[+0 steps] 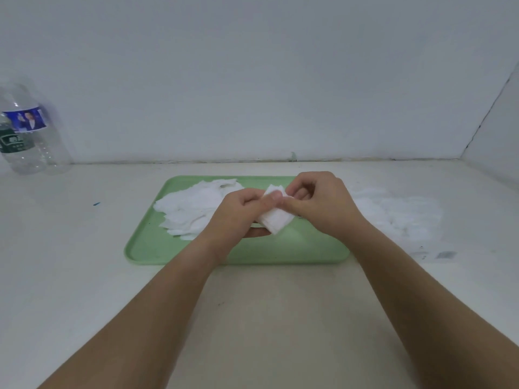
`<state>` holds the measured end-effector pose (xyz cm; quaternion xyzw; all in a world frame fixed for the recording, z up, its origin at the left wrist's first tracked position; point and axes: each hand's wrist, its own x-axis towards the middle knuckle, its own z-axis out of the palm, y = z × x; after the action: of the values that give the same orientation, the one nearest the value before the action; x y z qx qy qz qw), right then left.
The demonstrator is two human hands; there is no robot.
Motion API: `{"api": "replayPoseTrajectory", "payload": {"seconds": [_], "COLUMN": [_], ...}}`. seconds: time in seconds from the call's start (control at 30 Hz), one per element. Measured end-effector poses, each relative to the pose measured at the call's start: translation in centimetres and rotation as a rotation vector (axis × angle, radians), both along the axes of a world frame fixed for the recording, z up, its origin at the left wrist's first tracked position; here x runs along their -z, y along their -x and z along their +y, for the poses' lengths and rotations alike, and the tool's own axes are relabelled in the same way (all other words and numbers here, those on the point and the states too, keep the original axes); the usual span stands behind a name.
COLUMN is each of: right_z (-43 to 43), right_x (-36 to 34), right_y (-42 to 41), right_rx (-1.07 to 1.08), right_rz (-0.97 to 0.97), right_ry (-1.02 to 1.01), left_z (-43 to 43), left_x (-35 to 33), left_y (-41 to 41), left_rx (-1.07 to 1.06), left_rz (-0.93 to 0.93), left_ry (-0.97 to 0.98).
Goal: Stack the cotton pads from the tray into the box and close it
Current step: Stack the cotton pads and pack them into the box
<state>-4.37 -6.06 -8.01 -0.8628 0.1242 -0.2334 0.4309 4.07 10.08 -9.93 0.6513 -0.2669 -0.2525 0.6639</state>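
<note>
A white table [84,276] stood against a pale wall and carried a green tray [295,248]. Loose cotton pads [193,206] lay heaped on the tray's left half. Above the tray's middle, the left hand [236,217] and right hand [323,203] together pinched a small stack of pads [276,220]. A blurred white mass [398,211] lay just right of the tray.

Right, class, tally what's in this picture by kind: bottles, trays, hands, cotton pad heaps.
Plastic bottles: 2
Green tray: 1
Hands: 2, left hand, right hand
Cotton pad lots: 2, loose heap on tray, held stack
Blurred white mass beside tray: 1
Total: 8
</note>
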Motion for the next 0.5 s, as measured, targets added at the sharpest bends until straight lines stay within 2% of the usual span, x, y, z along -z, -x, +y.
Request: {"api": "replayPoseTrajectory", "payload": {"seconds": [0.07,0.17,0.23,0.33,0.5], "right_z": [0.0,-1.9,-4.0,-5.8,-5.7], "right_x": [-1.0,-2.8,-3.3,-3.2,-2.7], "right_y": [-0.6,-1.7,-2.8,-4.0,-5.1], "right_rx": [0.003,0.072,0.113,0.018,-0.067], "right_rz": [0.03,0.115,0.272,0.584,0.816], "right_ry": [0.025,0.098,0.307,0.59,0.704], "left_z": [-0.1,0.2,0.4,0.7,0.7], "left_x": [0.3,0.1,-0.2,-0.4,-0.4], "left_y": [0.0,-0.5,-0.9,-1.2,-1.0], "left_rx": [-0.084,-0.18,-0.235,-0.278,-0.261], "left_rz": [-0.069,-0.061,-0.016,-0.011,-0.001], "left_ry": [0.026,0.071,0.12,0.136,0.137]}}
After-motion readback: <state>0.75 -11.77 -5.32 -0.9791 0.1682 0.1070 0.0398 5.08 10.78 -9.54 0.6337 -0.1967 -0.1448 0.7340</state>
